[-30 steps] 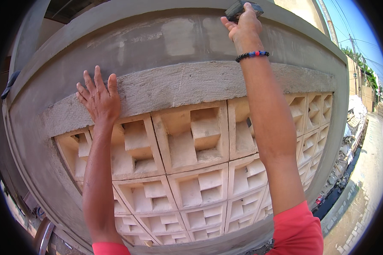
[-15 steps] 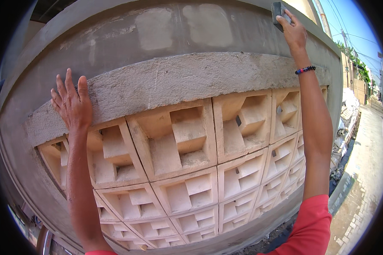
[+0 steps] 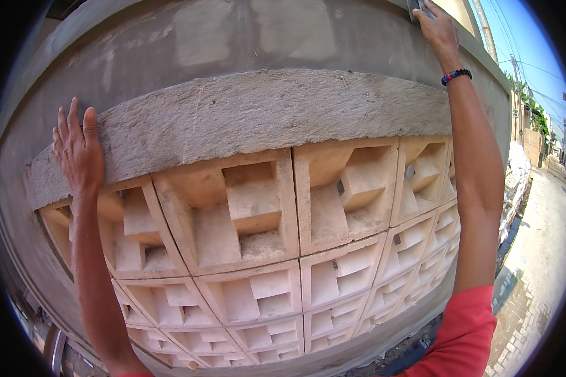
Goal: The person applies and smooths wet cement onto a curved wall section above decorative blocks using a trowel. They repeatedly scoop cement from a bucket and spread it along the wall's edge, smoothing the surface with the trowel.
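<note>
My left hand [image 3: 80, 151] is raised against the wall, its fingers stretched upward over the left part of a rough mortar band [image 3: 270, 113]. Nothing is in it. High at the upper right, my right hand [image 3: 438, 31] grips a dark grey flat block [image 3: 416, 7], perhaps a plastering float, against the top of the smooth grey wall [image 3: 343, 38]. The picture's upper edge cuts off part of this block. A dark beaded bracelet [image 3: 456, 76] circles my right wrist. Beneath the band, pale ventilation blocks [image 3: 251, 213] fill the wall between my forearms.
A raised moulding [image 3: 63, 38] frames the wall at the top and left. To the right runs a paved lane [image 3: 534, 251], with pale sacks or rubble [image 3: 516, 173] piled beside the wall's end. Utility poles [image 3: 483, 25] and overhead wires stand behind.
The view has shifted, so the wall's blocks and my left hand appear farther left. My right hand and the grey block sit slightly higher, nearer the picture's upper edge.
</note>
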The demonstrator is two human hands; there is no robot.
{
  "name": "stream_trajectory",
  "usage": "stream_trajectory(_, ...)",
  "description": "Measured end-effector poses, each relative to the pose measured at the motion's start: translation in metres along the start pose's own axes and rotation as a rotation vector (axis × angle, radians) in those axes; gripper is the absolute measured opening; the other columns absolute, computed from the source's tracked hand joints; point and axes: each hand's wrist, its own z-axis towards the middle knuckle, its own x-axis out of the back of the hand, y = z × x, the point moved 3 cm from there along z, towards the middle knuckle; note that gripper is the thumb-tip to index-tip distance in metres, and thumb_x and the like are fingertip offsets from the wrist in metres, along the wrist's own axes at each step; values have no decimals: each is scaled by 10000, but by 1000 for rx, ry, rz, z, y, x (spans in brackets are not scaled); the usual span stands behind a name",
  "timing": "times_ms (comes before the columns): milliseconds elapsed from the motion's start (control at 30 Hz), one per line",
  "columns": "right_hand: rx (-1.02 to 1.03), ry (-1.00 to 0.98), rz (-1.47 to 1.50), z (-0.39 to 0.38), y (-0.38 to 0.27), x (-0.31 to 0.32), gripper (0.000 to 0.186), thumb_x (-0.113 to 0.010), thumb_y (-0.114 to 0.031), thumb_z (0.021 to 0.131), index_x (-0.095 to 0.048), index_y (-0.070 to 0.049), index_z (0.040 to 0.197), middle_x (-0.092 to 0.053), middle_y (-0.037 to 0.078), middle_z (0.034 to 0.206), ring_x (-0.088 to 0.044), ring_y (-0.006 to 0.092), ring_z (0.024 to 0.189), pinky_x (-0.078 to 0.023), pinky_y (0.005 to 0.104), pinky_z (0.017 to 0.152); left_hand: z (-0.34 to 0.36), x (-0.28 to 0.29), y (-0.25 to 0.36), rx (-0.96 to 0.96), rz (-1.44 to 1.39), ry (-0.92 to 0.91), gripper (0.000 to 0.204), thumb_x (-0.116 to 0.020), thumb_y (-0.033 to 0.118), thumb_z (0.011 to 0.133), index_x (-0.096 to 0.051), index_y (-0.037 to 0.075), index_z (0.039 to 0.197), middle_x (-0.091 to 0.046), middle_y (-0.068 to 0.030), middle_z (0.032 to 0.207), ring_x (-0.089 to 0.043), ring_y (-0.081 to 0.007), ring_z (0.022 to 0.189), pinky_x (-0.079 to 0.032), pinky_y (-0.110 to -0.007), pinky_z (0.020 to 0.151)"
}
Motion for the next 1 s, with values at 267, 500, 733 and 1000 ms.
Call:
stream_trajectory(267,-51,-66,-10,17,-80,-13,452,-608,-277,792,-617,-60,1189,-621,249,1100,-588,392,1037,-455,450,916,1,4,-20,-19,29,-4,734,-151,710,893,-328,266,1450,-251,-100,1526,-177,-351,1414,-97,-516,1148)
stream_trajectory(500,70,5,-43,-20,-78,-9,483,-627,-389,793,-620,-153,1214,-665,178,1056,-629,330,989,-472,400,883,-1,-1,-10,-4,59,15,745,-170,724,881,-335,268,1446,-254,-104,1524,-177,-343,1416,-95,-517,1150)
stream_trajectory(733,64,-23,-98,33,-96,-27,412,-609,-299,798,-641,-93,1154,-653,240,952,-628,391,904,-489,447,817,-1,1,-19,-13,7,38,745,-175,728,879,-339,272,1444,-255,-101,1524,-175,-339,1417,-94,-499,1155)
stream_trajectory(1000,317,157,80,-23,-165,-32,397,-605,-286,808,-641,-93,1153,-647,249,975,-619,403,922,-483,462,820,-2,-3,-23,-26,48,95,748,-165,738,869,-337,291,1443,-250,-91,1528,-174,-344,1417,-97,-508,1154)
